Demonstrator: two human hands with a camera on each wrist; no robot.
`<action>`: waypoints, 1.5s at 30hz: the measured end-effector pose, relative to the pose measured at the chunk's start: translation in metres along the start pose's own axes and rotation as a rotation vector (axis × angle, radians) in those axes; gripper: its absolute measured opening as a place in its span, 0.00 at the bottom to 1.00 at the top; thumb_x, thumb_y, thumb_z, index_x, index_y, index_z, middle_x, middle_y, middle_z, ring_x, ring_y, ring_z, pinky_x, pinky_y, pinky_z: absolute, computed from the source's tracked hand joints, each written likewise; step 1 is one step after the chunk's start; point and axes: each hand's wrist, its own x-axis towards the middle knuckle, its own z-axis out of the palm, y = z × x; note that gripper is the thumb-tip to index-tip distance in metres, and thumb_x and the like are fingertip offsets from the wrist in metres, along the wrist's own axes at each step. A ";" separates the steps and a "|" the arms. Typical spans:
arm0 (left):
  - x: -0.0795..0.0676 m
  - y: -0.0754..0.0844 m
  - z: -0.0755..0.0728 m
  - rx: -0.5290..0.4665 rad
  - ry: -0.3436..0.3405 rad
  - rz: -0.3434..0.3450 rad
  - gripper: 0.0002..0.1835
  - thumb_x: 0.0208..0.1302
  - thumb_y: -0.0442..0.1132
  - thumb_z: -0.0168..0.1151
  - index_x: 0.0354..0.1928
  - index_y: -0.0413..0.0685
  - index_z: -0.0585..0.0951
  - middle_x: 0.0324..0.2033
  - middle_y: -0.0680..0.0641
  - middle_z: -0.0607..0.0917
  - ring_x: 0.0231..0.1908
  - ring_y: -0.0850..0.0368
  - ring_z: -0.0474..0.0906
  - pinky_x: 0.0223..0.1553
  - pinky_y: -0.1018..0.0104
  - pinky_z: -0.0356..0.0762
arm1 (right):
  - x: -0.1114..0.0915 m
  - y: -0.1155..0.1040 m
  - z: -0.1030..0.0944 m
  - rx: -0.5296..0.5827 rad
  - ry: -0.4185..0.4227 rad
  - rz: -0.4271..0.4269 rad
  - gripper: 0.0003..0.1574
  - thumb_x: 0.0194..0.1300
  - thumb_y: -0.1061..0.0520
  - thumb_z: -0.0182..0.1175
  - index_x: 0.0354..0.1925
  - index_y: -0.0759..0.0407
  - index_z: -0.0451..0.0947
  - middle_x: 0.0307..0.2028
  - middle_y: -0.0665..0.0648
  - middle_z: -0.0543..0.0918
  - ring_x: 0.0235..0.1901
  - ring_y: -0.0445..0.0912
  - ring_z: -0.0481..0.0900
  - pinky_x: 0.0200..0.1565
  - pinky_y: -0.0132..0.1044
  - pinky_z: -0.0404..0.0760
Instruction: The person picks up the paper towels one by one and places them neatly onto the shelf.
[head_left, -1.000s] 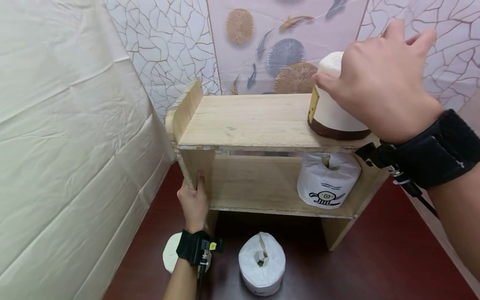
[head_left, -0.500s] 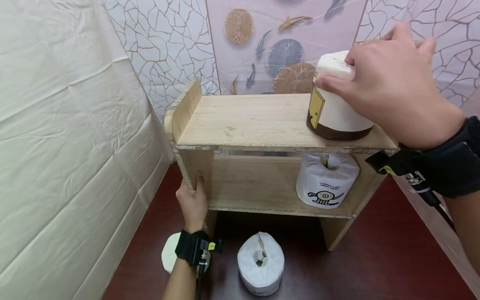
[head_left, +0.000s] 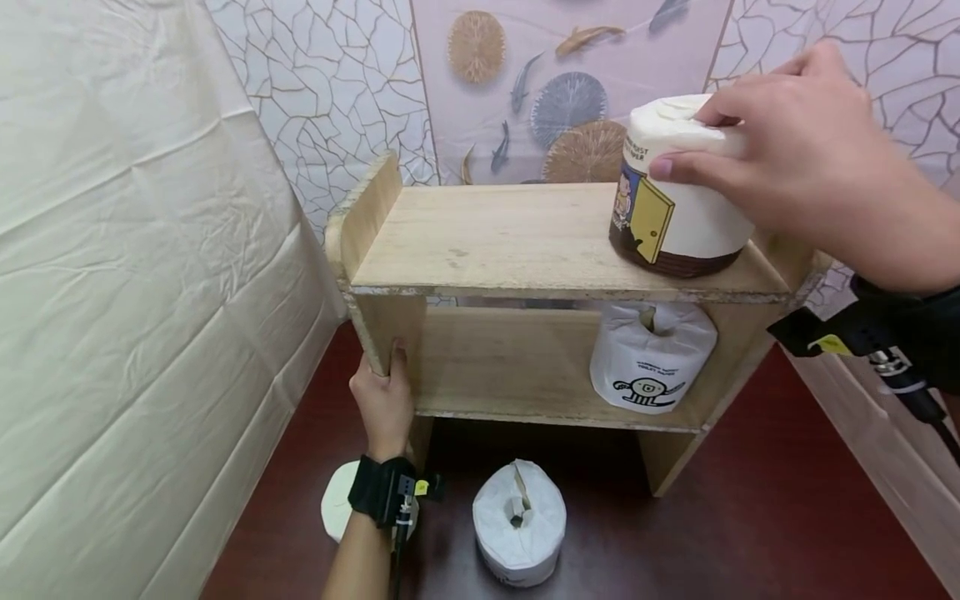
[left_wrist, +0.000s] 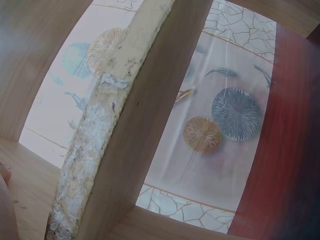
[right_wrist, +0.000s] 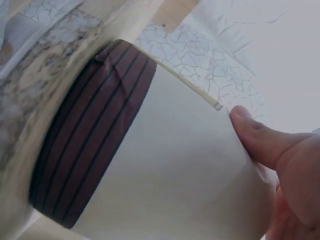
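Observation:
On the right of the wooden shelf's top board stands a wrapped toilet roll [head_left: 701, 217], upright, its printed yellow door facing front-left. My right hand [head_left: 817, 158] grips its upper part, thumb on the front side and fingers at the top. In the right wrist view the thumb [right_wrist: 260, 137] presses the wrapper of this roll [right_wrist: 185, 155], whose brown striped base is by the board edge. My left hand [head_left: 384, 404] holds the left side panel of the wooden shelf [head_left: 480, 292], thumb on its inner face. In the left wrist view only part of that hand shows.
A white toilet roll [head_left: 652, 358] stands on the lower board at the right. Another white roll [head_left: 519, 521] is on the dark red table [head_left: 720, 533] in front. A cream roll [head_left: 339, 504] sits partly behind my left wrist. A pale cloth wall [head_left: 150, 292] rises at the left.
The top roll has turned, so its yellow door and printed figure have swung round to the front. My right wrist has moved rightward with the turn. My left hand keeps its hold.

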 end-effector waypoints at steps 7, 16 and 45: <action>0.001 0.000 0.001 -0.010 -0.011 -0.004 0.22 0.78 0.47 0.63 0.60 0.36 0.83 0.49 0.35 0.90 0.45 0.44 0.90 0.43 0.44 0.86 | -0.007 0.014 -0.001 0.121 -0.021 0.010 0.32 0.72 0.43 0.70 0.55 0.71 0.80 0.52 0.76 0.82 0.64 0.68 0.57 0.57 0.63 0.57; -0.001 0.000 0.003 -0.017 -0.014 -0.019 0.22 0.78 0.48 0.63 0.61 0.37 0.84 0.48 0.36 0.90 0.45 0.42 0.90 0.43 0.44 0.85 | -0.009 0.038 -0.001 0.144 -0.080 0.009 0.29 0.72 0.42 0.69 0.59 0.60 0.81 0.56 0.70 0.80 0.62 0.67 0.57 0.47 0.60 0.60; 0.000 -0.003 0.001 -0.007 0.003 -0.010 0.21 0.77 0.47 0.64 0.60 0.38 0.84 0.48 0.36 0.90 0.45 0.46 0.89 0.42 0.43 0.85 | -0.006 0.082 -0.008 0.231 -0.250 -0.104 0.32 0.80 0.54 0.58 0.77 0.39 0.70 0.81 0.43 0.58 0.69 0.52 0.61 0.50 0.09 0.62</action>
